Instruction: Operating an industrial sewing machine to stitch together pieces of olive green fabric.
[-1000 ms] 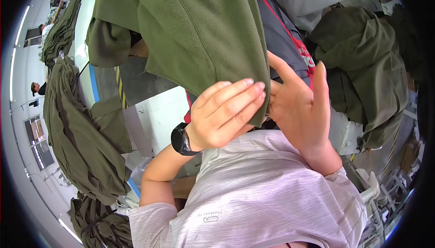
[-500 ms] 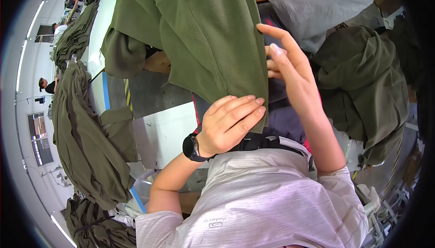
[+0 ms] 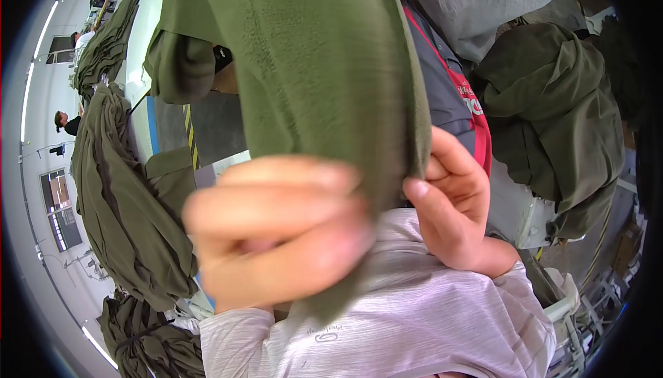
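A long olive-green fleece cloth piece hangs from the table toward my chest, its near end lifted close to the camera. My left hand, smeared by motion, is curled around the near left part of the cloth, and a flap of it sticks out below the fingers. At the cloth's right edge my right hand pinches the border between thumb and fingers. The cloth's lower end is blurred, and part of it is hidden behind my left hand.
Draped olive cloth bundles line the left side. Another olive pile lies at the right, beside grey plastic sheeting. A dark grey and red printed fabric shows beneath the cloth. Two people are far off left.
My left hand has come up toward the camera and left, lifting the cloth's near end. My right hand has moved down and closed on the cloth's edge, from fingers spread beside it.
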A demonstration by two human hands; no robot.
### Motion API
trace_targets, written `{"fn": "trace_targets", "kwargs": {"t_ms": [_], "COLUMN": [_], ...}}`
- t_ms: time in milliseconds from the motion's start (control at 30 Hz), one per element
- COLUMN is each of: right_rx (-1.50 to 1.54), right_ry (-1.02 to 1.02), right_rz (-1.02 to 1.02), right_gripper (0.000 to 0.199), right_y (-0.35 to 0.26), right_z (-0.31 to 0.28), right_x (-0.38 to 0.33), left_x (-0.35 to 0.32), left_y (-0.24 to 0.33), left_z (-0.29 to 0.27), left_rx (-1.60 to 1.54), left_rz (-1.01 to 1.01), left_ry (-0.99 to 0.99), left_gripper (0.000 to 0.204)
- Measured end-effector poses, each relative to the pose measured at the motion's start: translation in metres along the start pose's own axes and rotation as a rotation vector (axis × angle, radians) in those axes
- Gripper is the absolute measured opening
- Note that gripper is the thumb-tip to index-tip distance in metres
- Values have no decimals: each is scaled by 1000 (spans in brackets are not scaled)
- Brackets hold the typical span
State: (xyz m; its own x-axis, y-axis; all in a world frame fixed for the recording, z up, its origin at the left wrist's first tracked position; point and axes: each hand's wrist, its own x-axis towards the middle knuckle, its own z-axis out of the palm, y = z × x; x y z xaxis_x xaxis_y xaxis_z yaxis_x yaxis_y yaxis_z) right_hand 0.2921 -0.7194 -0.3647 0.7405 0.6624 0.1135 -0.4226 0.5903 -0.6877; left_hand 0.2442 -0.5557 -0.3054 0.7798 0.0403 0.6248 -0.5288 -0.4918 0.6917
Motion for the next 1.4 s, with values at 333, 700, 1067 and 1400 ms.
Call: {"fn": "trace_targets", "kwargs": {"t_ms": [333, 700, 1067, 1400], "right_rx": [-138, 296, -790, -929], "right_ry": [111, 76, 115, 133], "right_rz": [215, 193, -74, -12], "right_gripper": [50, 61, 45, 14], "right_y": [-2, -10, -16, -11], "right_z": [-10, -18, -39, -68], "right_x": [-8, -14, 81, 192], "left_x": [-40, -41, -45, -43], "left_y": [-24, -38, -60, -97], "left_z": [22, 30, 32, 41], "left_rx": [150, 438, 521, 410], "left_rz": [-180, 224, 405, 293], "left_ry": [-151, -235, -266, -344], "left_gripper": [31, 30, 32, 28]}}
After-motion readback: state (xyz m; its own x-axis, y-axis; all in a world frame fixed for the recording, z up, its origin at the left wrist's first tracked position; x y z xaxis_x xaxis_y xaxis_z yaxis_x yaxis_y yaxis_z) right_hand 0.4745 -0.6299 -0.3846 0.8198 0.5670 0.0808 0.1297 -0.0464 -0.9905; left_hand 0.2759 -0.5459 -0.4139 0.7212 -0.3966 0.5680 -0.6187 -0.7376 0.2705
